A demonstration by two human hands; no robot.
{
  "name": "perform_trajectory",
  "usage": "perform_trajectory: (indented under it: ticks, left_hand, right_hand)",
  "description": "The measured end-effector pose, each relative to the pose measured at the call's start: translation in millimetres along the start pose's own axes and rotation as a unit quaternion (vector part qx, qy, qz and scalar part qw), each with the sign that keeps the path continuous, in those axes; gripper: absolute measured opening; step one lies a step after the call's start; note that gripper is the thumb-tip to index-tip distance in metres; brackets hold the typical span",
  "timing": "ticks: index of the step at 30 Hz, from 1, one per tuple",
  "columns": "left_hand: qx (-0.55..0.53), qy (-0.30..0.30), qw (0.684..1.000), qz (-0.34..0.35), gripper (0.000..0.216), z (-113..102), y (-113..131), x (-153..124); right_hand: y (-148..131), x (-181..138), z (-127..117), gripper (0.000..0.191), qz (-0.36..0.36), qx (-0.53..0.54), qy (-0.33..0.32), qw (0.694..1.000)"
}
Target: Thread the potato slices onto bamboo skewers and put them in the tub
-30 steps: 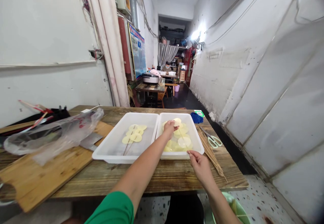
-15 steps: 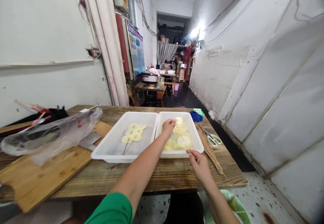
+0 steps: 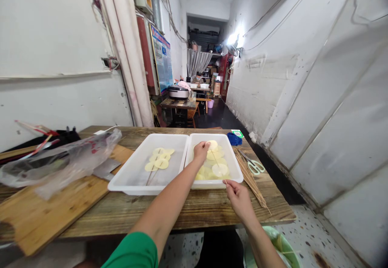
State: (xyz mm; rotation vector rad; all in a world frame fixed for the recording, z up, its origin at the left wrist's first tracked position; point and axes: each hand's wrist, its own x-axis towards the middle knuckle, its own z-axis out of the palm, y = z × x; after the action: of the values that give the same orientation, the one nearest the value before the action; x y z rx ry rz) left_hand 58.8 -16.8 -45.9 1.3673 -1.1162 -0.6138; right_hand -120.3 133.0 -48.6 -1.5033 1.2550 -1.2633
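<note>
My left hand [image 3: 201, 153] is over the right white tray [image 3: 237, 174], its fingers closed on the edge of a thin, round potato slice [image 3: 213, 144]. Low at that tray's near edge, my right hand [image 3: 238, 197] pinches the end of a thin bamboo skewer [image 3: 216, 159]. The skewer slants up and away to the slice in my left hand, and another pale slice [image 3: 220, 170] sits along it. More yellow slices [image 3: 206, 173] lie in liquid beneath. In the left white tray [image 3: 130, 183], two skewers carry several flat slices [image 3: 159, 159].
Right of the trays lie a bundle of skewers [image 3: 250, 179] and scissors [image 3: 256, 167]; a blue cloth [image 3: 234, 139] is behind. A wooden board [image 3: 60, 207] and plastic bag [image 3: 69, 159] occupy the left. A green bin [image 3: 289, 256] stands below. A person [image 3: 198, 79] sits far back.
Both hands keep almost the same pose, with the slice and skewer still between them. The whole view has shifted very slightly.
</note>
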Motion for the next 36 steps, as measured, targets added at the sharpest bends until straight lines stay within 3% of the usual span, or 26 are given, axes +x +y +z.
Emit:
perform_trajectory:
  ticks: [18,23,29,36]
  left_hand:
    - [0.048,-0.041,0.996,0.065,0.024,-1,9,-6]
    - [-0.104,-0.029,0.994,-0.033,0.023,4,5,-4]
    - [-0.304,-0.041,0.941,-0.142,0.016,3,15,-3]
    - [-0.366,-0.062,0.896,-0.242,0.009,-4,17,2]
  right_hand:
    - [-3,3,5,0.03,-0.004,-0.001,-0.004,1.0]
    - [-2,3,9,0.033,-0.033,-0.013,0.012,0.999]
    - [6,-1,9,0.038,-0.056,-0.052,0.032,0.997]
    - [13,-3,10,0.039,-0.057,-0.06,0.028,0.996]
